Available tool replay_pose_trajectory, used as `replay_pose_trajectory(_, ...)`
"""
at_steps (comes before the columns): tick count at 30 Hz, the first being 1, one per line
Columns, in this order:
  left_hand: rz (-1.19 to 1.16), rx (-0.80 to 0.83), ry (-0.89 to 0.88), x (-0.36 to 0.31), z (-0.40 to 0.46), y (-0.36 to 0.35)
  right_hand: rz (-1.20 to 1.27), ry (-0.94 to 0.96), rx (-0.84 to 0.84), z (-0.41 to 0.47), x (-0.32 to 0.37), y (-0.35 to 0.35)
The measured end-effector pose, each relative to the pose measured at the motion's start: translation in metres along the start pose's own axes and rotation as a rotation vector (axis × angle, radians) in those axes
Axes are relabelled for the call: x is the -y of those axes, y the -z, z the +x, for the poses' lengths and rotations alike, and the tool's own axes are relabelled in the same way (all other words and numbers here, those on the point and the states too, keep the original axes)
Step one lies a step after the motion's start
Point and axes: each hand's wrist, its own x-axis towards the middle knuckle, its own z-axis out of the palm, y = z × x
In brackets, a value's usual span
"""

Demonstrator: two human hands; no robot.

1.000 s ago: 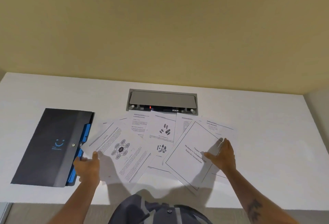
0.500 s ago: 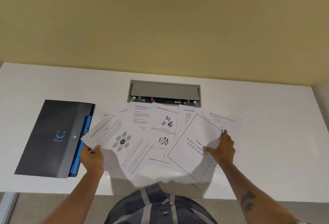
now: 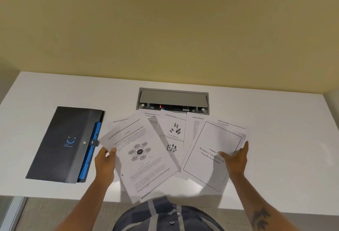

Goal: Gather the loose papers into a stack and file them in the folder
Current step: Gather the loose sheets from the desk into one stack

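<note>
Both hands grip sheets at the near edge of the white desk (image 3: 275, 120). Left hand (image 3: 104, 162) is closed on the left edge of the diagram sheet (image 3: 139, 155), thumb on top, the other fingers hidden beneath it. Right hand (image 3: 235, 159) clasps the right edge of the bordered title sheet (image 3: 211, 150), thumb lying across its heading and hiding some words; how many sheets it has beneath cannot be told. Between and behind these 2, more loose papers (image 3: 174, 131) lie fanned and overlapping, mostly covered, their print too small to read. Left of the papers, the dark folder (image 3: 64, 144) lies closed, blue dividers (image 3: 91, 150) showing along its right side. A grey cable hatch (image 3: 172, 98) sits behind the papers, its front touched by their top edges.
</note>
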Motion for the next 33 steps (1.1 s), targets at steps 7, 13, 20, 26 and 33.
replay_pose_trajectory(7, 0.008, 0.129, 0.037, -0.025, -0.014, -0.019, -0.195, 0.053, -0.038, 0.003, -0.011, 0.018)
replay_pose_trajectory(13, 0.098, 0.130, 0.068, -0.048, -0.018, -0.043, -0.133, 0.152, 0.011, 0.015, -0.008, 0.028)
replay_pose_trajectory(20, 0.162, 0.146, 0.042, -0.056, -0.025, -0.057, 0.053, 0.250, 0.164, 0.013, 0.029, 0.035)
replay_pose_trajectory(26, 0.169, 0.150, 0.038, -0.049, -0.025, -0.060, 0.072, 0.385, 0.078, 0.011, 0.094, 0.074)
replay_pose_trajectory(33, 0.140, 0.150, 0.011, -0.053, -0.031, -0.059, 0.292, 0.578, 0.036, -0.024, 0.180, 0.132)
